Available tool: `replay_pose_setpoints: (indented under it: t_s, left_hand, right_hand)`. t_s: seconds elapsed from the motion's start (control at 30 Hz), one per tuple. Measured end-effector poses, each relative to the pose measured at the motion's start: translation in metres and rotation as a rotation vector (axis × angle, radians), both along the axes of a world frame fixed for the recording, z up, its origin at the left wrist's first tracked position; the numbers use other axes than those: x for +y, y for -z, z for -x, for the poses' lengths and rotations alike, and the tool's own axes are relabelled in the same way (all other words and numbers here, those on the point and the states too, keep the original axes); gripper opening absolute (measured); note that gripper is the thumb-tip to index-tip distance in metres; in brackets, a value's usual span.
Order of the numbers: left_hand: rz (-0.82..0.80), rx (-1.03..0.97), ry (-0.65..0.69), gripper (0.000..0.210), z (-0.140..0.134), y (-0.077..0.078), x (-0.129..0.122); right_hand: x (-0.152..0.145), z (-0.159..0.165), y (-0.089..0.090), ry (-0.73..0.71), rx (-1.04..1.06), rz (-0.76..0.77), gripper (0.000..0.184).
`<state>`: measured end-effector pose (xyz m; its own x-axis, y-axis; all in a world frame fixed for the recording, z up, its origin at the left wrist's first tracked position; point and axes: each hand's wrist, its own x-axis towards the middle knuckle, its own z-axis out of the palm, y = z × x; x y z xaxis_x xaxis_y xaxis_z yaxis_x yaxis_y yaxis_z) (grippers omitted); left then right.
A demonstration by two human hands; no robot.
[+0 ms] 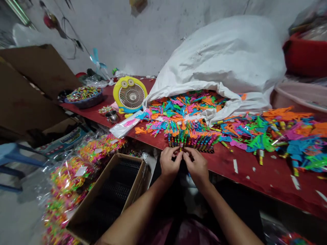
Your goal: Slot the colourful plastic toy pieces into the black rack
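My left hand [170, 162] and my right hand [197, 166] meet at the table's front edge, fingers closed in a pinch. Between the fingertips is a small plastic toy with a yellow striped tube [181, 145]; its lower end is hidden by my fingers. Right behind it, dense rows of similar colourful toys [194, 136] stand upright in a dark holder [211, 151]. Farther back, a loose heap of orange, blue, green and pink plastic toys [184, 105] spills from the mouth of a large white sack [224, 54].
More toys with striped tubes [260, 136] lie on the red table [230, 168] to the right. A yellow fan [131, 95], a metal cup [111, 116] and a filled basin [84, 97] stand left. Below sit a carton of black parts [114, 187] and filled plastic bags [74, 173].
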<state>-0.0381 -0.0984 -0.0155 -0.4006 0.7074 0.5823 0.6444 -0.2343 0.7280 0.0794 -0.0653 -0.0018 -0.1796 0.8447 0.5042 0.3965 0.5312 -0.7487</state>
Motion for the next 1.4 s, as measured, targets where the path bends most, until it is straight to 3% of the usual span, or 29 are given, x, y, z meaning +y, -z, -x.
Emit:
replay_pose_setpoints:
  t_s: [0.1, 0.2, 0.3, 0.37, 0.5, 0.87, 1.17, 1.4]
  left_hand:
    - [0.036, 0.022, -0.039, 0.014, -0.006, 0.008, 0.011]
    - [0.075, 0.07, -0.091, 0.01, -0.008, 0.009, 0.019]
    - [0.131, 0.127, -0.12, 0.007, -0.008, 0.01, 0.022]
    - [0.152, 0.154, -0.132, 0.006, -0.008, 0.012, 0.023]
    - [0.15, 0.132, -0.133, 0.004, -0.007, 0.015, 0.025]
    - [0.232, 0.116, 0.001, 0.009, 0.015, 0.006, 0.013]
    - [0.287, 0.136, -0.131, 0.01, -0.005, 0.003, 0.022]
    - [0.364, 0.136, -0.123, 0.012, -0.003, -0.005, 0.029]
  right_hand:
    - [-0.001, -0.009, -0.028, 0.092, -0.026, -0.207, 0.018]
    - [0.008, -0.017, -0.073, 0.156, -0.189, -0.494, 0.035]
    - [0.026, -0.015, -0.107, 0.041, -0.412, -0.574, 0.044]
    - [0.038, -0.011, -0.116, -0.054, -0.519, -0.588, 0.035]
    - [0.051, -0.007, -0.109, -0.136, -0.63, -0.605, 0.023]
    - [0.053, -0.011, -0.099, -0.17, -0.572, -0.607, 0.019]
    - [0.046, -0.01, -0.093, -0.182, -0.539, -0.7, 0.013]
    - [0.051, -0.006, -0.093, -0.173, -0.543, -0.63, 0.016]
